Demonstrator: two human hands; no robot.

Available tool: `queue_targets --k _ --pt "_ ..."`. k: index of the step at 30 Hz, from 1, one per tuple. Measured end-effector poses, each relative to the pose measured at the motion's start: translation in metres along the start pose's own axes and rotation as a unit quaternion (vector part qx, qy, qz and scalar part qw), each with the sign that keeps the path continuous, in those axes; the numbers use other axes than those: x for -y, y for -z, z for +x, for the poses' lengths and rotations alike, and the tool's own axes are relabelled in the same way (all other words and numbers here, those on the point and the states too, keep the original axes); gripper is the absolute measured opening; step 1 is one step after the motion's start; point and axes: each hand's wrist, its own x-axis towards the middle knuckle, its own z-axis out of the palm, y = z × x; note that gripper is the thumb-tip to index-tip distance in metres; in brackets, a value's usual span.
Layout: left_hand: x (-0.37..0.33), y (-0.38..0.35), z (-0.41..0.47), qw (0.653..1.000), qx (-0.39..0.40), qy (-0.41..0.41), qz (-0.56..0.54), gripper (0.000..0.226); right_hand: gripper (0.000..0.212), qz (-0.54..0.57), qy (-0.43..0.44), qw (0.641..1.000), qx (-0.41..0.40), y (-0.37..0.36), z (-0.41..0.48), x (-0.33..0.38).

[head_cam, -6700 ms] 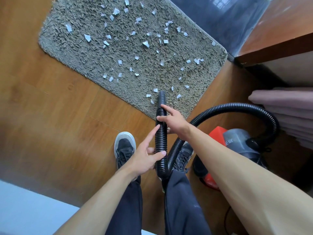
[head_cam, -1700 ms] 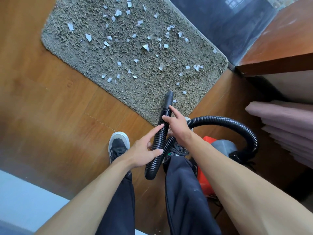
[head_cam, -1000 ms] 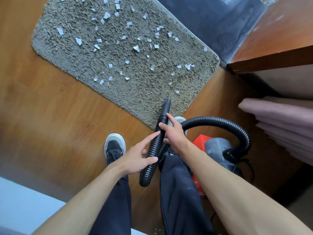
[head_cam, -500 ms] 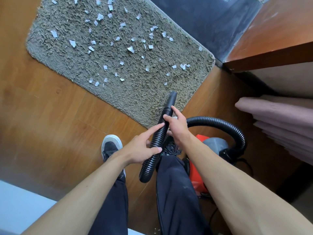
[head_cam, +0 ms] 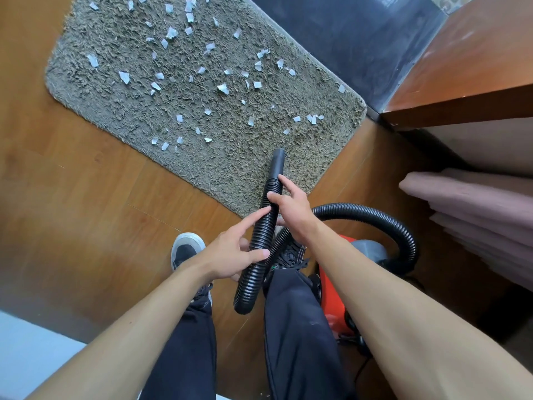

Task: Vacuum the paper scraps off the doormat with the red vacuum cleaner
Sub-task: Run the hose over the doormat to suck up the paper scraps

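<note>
- Mat [head_cam: 121, 111]: grey shag, on wood floor [head_cam: 72, 197], far-left to centre, set at an angle.
- Scraps [head_cam: 223, 88]: white paper bits, many, spread over far and mid parts of mat.
- Hose [head_cam: 261, 235]: black, ribbed; arcs from vacuum at right, dips betw. the legs, then runs out toward mat.
- Nozzle [head_cam: 277, 163]: smooth black tip over mat's near edge, pointing far; can't tell if it touches the pile.
- Left hand [head_cam: 230, 255]: grasps hose mid-length, thumb across it, index laid along it.
- Right hand [head_cam: 291, 209]: grasps hose just behind nozzle, farther out than left hand.
- Vacuum [head_cam: 331, 290]: red body, grey top, on floor near-right; partly hidden by right arm and leg.
- Shoe [head_cam: 186, 249]: black w/ white toe, left of hose, off mat.
- Pink fabric [head_cam: 476, 209]: folded, right edge.
- Wood ledge [head_cam: 461, 67]: far right.
- Dark panel [head_cam: 346, 33]: along mat's far-right side.
</note>
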Motion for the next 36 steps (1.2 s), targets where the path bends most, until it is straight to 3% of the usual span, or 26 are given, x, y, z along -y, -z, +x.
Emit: queue_targets --k 15,36 --pt "-0.025 0.012 0.019 0.999 -0.024 -0.026 -0.005 0.077 0.057 -0.006 0.032 0.999 0.006 0.002 0.017 0.031" --pt "-0.068 0.002 0.05 0.995 -0.004 -0.022 0.095 0.079 0.058 0.021 0.053 0.998 -0.03 0.043 0.031 0.048"
